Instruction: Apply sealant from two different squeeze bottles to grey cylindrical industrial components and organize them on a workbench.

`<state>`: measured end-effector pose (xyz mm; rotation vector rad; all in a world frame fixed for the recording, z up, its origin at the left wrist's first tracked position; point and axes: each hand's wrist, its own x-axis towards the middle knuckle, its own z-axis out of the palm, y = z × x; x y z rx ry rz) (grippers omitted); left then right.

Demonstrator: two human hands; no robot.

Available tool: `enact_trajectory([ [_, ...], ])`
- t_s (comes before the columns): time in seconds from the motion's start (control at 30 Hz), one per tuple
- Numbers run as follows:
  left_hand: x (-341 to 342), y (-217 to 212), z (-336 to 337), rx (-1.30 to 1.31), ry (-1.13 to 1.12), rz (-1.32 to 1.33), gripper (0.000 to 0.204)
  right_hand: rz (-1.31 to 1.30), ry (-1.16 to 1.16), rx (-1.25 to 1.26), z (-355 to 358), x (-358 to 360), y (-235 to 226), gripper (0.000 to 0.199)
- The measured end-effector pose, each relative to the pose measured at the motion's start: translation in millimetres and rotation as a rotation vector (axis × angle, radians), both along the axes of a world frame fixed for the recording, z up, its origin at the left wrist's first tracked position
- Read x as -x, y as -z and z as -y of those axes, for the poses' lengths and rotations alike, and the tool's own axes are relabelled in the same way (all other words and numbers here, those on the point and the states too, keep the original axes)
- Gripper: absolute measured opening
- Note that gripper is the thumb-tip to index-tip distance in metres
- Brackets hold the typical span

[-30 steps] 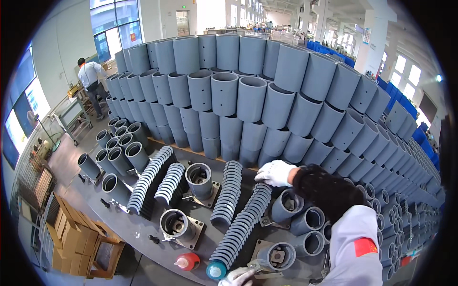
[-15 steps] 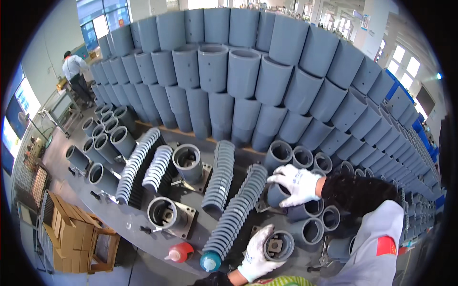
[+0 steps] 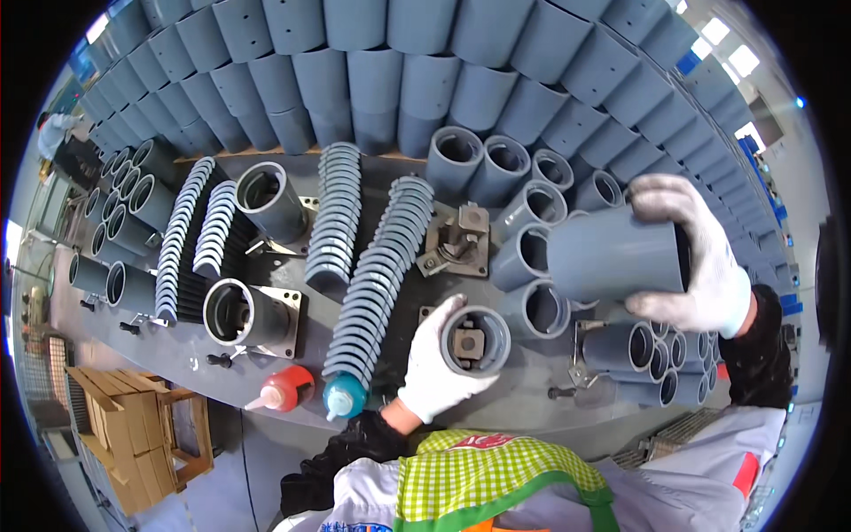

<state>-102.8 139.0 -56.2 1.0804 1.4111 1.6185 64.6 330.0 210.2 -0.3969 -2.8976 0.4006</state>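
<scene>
In my right hand is a large grey pipe sleeve, raised above the bench and lying nearly sideways. My gloved fingers and thumb grip its right end. My left hand, also in a white glove, is wrapped round another grey sleeve, which stands over a metal fixture seen inside its bore. Behind it is a bare metal clamping fixture on a square plate. Several upright grey sleeves stand close together beside the sleeve in my right hand.
Stacked rows of curved grey half-rings lie left of my left hand. A red bottle and a teal bottle stand at the front edge. A high wall of grey pipes lines the back. Cardboard boxes sit lower left.
My right hand has lifted a sleeve off the back fixture, leaving that fixture bare, and carried it right. My left hand stays on its sleeve. The view has tilted downward.
</scene>
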Motion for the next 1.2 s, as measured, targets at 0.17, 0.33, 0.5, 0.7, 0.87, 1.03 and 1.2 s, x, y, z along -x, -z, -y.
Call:
enact_trajectory([
  [0.17, 3, -12, -4, -0.087, -0.017, -0.185, 0.11, 0.167, 0.053, 0.093, 42, -55, 20, 0.069],
  [0.33, -4, -89, 4, -0.354, 0.153, 0.096, 0.114, 0.268, 0.019, 0.142, 53, -94, 85, 0.067],
  [0.5, -36, -85, 21, -0.215, 0.203, -0.079, 0.116, 0.349, -0.034, 0.083, 43, -107, 137, 0.066],
  [0.7, -112, -4, 14, -0.05, 0.171, 0.065, 0.112, 0.219, -0.177, -0.159, 28, -109, 156, 0.061],
  [0.87, -125, 17, -15, -0.126, -0.053, -0.404, 0.1, 0.143, -0.184, -0.239, 27, -125, 161, 0.048],
  [1.03, -131, 26, -23, -0.153, -0.101, -0.437, 0.101, 0.132, -0.138, -0.117, 17, -126, 160, 0.038],
  [1.2, -106, -2, 1, -0.064, 0.075, -0.392, 0.099, 0.119, -0.165, 0.047, 7, -106, 136, 0.03],
])
